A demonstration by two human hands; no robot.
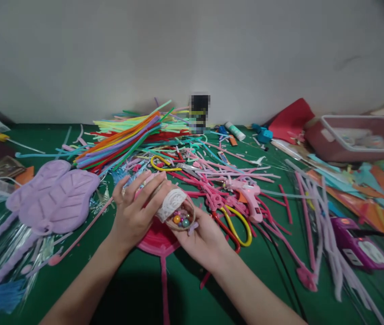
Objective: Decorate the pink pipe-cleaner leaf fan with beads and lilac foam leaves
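A small round basket with white lace (pixel 173 201) around its side is tilted towards me between my two hands. Several colourful beads (pixel 181 218) show inside its mouth. My left hand (pixel 139 205) lies over the basket's left and upper side, fingers curled round it. From below and the right, my right hand (pixel 203 239) cups it; most of those fingers are hidden behind. Beneath them on the green table lies a bright pink rounded piece (pixel 159 241) with a pink pipe-cleaner stem (pixel 165 289).
Bundled pipe cleaners (pixel 120 140) spread at the back. Right of my hands are yellow-handled scissors (pixel 241 228) and a pink glue gun (pixel 251 198). Purple leaf shapes (pixel 66 198) lie left. A purple device (pixel 361 246) and a plastic bin (pixel 357 153) stand right.
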